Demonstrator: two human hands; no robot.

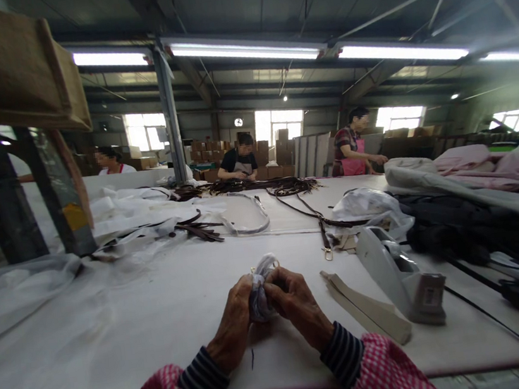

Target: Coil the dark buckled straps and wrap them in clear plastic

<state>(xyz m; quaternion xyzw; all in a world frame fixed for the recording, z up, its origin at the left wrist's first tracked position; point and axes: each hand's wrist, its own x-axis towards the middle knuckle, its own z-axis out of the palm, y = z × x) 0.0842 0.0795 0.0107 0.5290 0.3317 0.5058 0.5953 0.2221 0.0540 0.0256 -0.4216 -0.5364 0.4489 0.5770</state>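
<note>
Over the near middle of the white table [161,322], both hands meet at a small bundle wrapped in clear plastic [260,299]. Gold-coloured metal bits show at its top; the contents are hard to make out through the plastic. My left hand [235,316] is closed around the bundle's left side. From the right, my right hand [297,301] pinches the plastic between thumb and fingers. A brown strap with a gold clasp [327,252] lies beyond my right hand. A beige strip of material [367,308] rests to its right.
A grey tape dispenser [402,278] stands at right, beside dark bags [474,230]. Brown straps [263,184] are heaped at the far side. White wrapping sheets [147,215] cover the left. A metal post [55,189] rises there under a brown box [8,68]. A co-worker [238,159] sits opposite.
</note>
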